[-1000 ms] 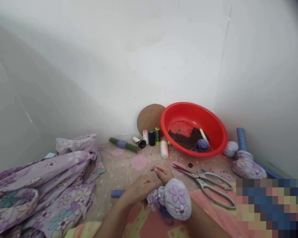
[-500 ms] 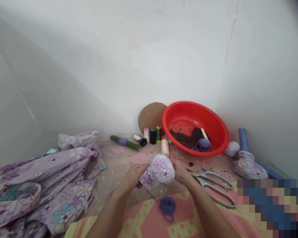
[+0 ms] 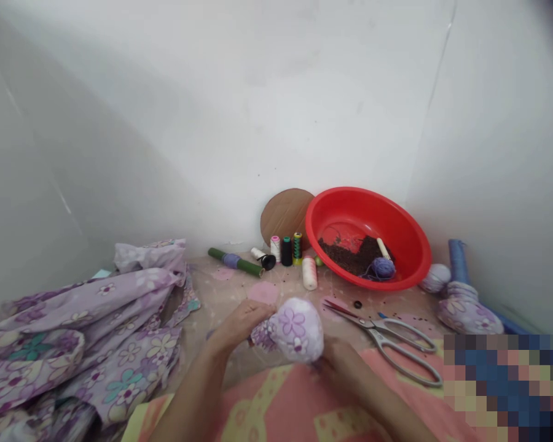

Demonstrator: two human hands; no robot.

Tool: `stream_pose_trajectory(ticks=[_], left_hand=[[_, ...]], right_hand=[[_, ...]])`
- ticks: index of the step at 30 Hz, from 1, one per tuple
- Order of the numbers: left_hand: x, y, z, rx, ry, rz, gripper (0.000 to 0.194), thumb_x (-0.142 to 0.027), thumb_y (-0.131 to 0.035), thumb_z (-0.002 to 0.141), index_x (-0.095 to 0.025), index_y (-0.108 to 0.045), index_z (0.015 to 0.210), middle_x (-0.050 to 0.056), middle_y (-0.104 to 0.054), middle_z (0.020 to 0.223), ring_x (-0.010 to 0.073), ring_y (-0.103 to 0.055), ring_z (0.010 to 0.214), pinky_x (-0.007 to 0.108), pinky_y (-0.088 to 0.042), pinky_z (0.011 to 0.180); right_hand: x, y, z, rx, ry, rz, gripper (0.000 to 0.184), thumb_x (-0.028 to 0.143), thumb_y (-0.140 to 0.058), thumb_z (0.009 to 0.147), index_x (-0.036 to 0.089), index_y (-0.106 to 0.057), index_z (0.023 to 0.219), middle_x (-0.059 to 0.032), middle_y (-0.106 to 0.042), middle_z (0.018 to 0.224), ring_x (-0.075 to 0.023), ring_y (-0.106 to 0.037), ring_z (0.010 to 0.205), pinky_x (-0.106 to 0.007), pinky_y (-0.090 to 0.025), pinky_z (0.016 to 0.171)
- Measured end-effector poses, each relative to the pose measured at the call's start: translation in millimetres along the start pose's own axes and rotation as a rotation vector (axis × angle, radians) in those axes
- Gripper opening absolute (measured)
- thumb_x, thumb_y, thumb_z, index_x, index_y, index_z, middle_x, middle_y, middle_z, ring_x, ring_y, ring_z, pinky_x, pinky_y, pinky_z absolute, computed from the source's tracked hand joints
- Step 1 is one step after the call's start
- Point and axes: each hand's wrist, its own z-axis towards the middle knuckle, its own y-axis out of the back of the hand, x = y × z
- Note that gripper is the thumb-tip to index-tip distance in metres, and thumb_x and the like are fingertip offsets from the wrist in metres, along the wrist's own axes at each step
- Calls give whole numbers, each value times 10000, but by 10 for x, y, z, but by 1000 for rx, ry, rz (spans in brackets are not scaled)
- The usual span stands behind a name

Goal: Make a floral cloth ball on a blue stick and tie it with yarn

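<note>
A round, stuffed bundle of lilac floral cloth is held out in front of me. My left hand is closed at its gathered, ruffled neck, on the left side. My right hand is low at the bundle's right underside, fingers curled and mostly hidden behind it. A dark bit shows by those fingers, too blurred to name. Large scissors lie to the right, blades partly apart. The pink and yellow cloth spreads under my forearms.
A red basin leans at the back with dark grains and purple yarn in it. Thread spools, a green stick and cardboard stand or lie beside it. Floral fabric heaps left; a blue-handled cloth mallet lies right.
My right hand has moved down along the bundle, and the bundle has dropped slightly. The blue yarn ball that lay on the pink cloth no longer shows. The scissors' blades have come into view.
</note>
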Motion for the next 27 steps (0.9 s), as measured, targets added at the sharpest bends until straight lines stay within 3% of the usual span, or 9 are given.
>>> stream_pose_trajectory(ticks=[3, 5, 7, 9, 14, 16, 18, 22, 27], left_hand=[[-37, 18, -21, 241, -59, 38, 338, -351, -440, 728, -133, -580, 511, -16, -450, 500, 86, -372, 500, 195, -319, 489], [-76, 5, -35, 320, -84, 48, 322, -335, -442, 732, -135, -626, 559, -15, -475, 508, 85, -373, 498, 190, -309, 488], [-111, -15, -48, 355, -116, 67, 306, -315, -438, 739, -142, -668, 637, -14, -505, 514, 86, -386, 497, 186, -305, 486], [-136, -32, -59, 364, -147, 106, 296, -301, -434, 746, -149, -687, 720, -12, -531, 523, 86, -400, 497, 181, -302, 482], [-190, -37, -84, 375, -180, 177, 316, -299, -412, 767, -153, -688, 821, -1, -569, 558, 85, -432, 507, 171, -311, 481], [-216, -34, -92, 383, -194, 194, 325, -304, -404, 775, -152, -687, 828, 4, -583, 571, 85, -442, 507, 168, -324, 488], [-237, -32, -96, 397, -200, 203, 333, -305, -398, 781, -148, -686, 837, 9, -593, 582, 85, -450, 509, 167, -335, 494], [-236, -25, -88, 410, -200, 220, 337, -301, -393, 788, -139, -683, 848, 7, -592, 586, 83, -451, 516, 164, -342, 504], [-185, -28, -63, 401, -231, 294, 345, -323, -387, 792, -152, -680, 855, -18, -519, 523, 68, -402, 488, 158, -311, 476]], right_hand=[[-124, 224, 109, -231, -40, 186, 182, 200, -457, 737, 179, -618, 655, -43, -564, 688, -170, -508, 678, -274, -385, 624], [-126, 413, 183, -375, -55, 318, 168, 283, -528, 716, 169, -610, 623, -40, -539, 714, -171, -494, 708, -274, -381, 633], [-60, 585, 261, -467, -109, 496, 156, 305, -565, 695, 164, -588, 631, -8, -487, 631, -133, -456, 604, -254, -363, 561], [56, 723, 347, -482, -160, 775, 127, 302, -566, 696, 176, -562, 683, 48, -375, 507, -77, -332, 439, -220, -301, 444], [320, 934, 552, -595, 22, 1135, 91, 263, -583, 672, 187, -535, 683, 30, -415, 590, -66, -323, 450, -206, -281, 411], [342, 939, 586, -501, 31, 1159, 97, 259, -605, 648, 178, -553, 664, 24, -429, 586, -64, -329, 449, -204, -288, 413], [317, 886, 585, -301, 0, 1142, 117, 258, -630, 618, 165, -585, 673, 4, -472, 610, -66, -358, 450, -202, -292, 405], [214, 697, 541, 56, -11, 1102, 159, 271, -627, 622, 145, -615, 718, -73, -551, 914, -50, -419, 450, -193, -310, 387], [139, 556, 525, 236, 14, 1092, 135, 246, -627, 631, 118, -608, 670, -111, -485, 1120, -38, -477, 443, -180, -347, 370]])
